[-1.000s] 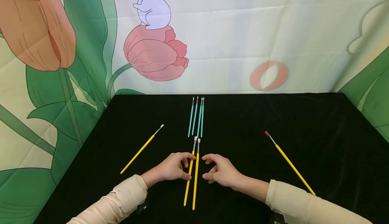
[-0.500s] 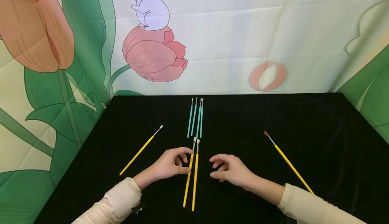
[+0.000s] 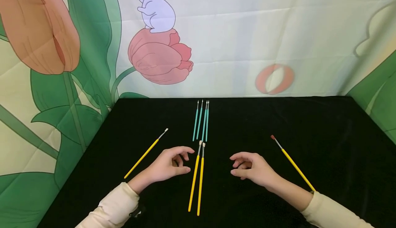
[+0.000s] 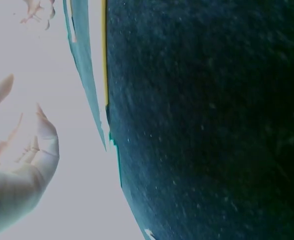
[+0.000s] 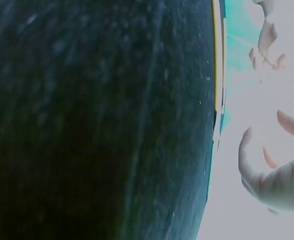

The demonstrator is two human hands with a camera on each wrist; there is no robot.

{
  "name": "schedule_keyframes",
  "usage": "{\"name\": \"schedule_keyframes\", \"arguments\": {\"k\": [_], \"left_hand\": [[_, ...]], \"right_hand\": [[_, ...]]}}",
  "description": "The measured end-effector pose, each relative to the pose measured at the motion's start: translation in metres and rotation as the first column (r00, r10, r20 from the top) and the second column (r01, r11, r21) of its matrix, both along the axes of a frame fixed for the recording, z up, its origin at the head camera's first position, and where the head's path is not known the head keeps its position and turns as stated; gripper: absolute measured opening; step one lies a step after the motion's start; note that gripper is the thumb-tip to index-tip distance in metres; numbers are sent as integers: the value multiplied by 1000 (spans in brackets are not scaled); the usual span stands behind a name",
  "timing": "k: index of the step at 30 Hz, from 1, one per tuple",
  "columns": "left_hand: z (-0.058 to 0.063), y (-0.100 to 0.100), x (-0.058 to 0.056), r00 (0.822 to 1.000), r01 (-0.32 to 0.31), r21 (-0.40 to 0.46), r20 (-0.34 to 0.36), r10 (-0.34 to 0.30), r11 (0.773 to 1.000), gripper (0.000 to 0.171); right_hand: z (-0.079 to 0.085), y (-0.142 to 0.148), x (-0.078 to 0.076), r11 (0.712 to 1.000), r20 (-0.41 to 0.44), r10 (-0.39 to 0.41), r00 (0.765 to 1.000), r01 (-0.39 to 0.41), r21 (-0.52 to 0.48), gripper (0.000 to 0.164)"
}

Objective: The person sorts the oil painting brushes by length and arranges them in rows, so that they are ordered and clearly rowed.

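Two yellow-handled paintbrushes with pale bristles lie almost side by side in the middle of the black table: the left one (image 3: 194, 183) and the right one (image 3: 200, 186). Just left of them is my left hand (image 3: 165, 164), its fingers loosely bent and holding nothing. My right hand (image 3: 255, 169) is farther off on their right side, also holding nothing, thumb and fingers apart. In the left wrist view the left hand (image 4: 31, 160) shows against a washed-out background, with a yellow brush handle (image 4: 105, 55) nearby. The right wrist view shows the right hand (image 5: 277, 175) in the same way.
Several thin teal paintbrushes (image 3: 196, 125) lie behind the middle pair, tips toward the back. A yellow paintbrush (image 3: 142, 157) slants at left; another with reddish bristles (image 3: 294, 164) slants at right, its lower end at the right sleeve. A printed curtain (image 3: 222, 49) hangs behind the table.
Both hands have moved apart from the middle brushes, the right one rightward and the left one leftward off the left brush. The brushes look unmoved on the table.
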State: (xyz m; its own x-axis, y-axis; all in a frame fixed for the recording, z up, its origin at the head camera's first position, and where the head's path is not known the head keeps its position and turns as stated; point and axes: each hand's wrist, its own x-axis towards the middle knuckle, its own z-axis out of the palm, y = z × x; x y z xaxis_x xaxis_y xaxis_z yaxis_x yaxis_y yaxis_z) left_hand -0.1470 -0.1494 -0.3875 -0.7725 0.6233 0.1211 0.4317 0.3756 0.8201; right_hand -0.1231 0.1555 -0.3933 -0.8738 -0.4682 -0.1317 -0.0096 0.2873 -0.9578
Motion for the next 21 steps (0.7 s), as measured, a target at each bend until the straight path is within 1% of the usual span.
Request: {"name": "schedule_keyframes", "arguments": {"k": [8,10,14,17,21], "left_hand": [[2,-9,1,999,44,22,-3,-44,999,48],[2,-11,0,999,48,30,-16,-48,998,49],[0,-16,-1,998,49,30,-28,-48,998,49],[-3,-21,-1,999,42,12,-35,-42,999,49],[-5,-30,-3,998,33,-14,-53,-34,999,48]], "right_hand": [[6,17,0,998,-41,-67,997,68,15,51],[7,22,-1,997,-57,-77,995,78,25,51],[6,32,-3,993,-95,-63,993,72,89,51],[5,41,-4,988,-131,-37,991,56,147,50],[6,54,-7,980,-166,-24,986,56,192,49]]}}
